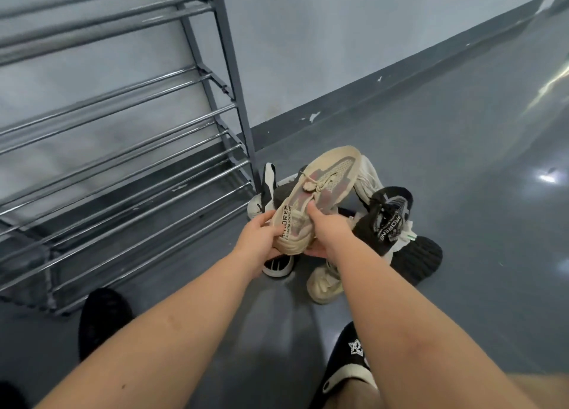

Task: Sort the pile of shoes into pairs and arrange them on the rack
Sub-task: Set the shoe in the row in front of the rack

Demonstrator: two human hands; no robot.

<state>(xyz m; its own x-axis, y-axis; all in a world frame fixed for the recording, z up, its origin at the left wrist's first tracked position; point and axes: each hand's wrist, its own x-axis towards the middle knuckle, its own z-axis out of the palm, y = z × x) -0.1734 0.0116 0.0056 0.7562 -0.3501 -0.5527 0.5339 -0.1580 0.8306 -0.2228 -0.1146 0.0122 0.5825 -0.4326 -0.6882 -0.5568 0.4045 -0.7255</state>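
I hold a beige knit sneaker above the pile, toe pointing away from me. My left hand grips its heel from the left. My right hand holds the heel end from the right, thumb on the collar and fingers under the sole. Below lies the pile on the floor: a black knit sneaker with white lettering, a second beige sneaker, a black ribbed shoe and a black-and-white shoe. The metal shoe rack stands to the left with bare bars.
The grey floor stretches right of the pile to a pale wall with a dark skirting. My own feet in black slippers stand at the bottom, one near the rack's front corner.
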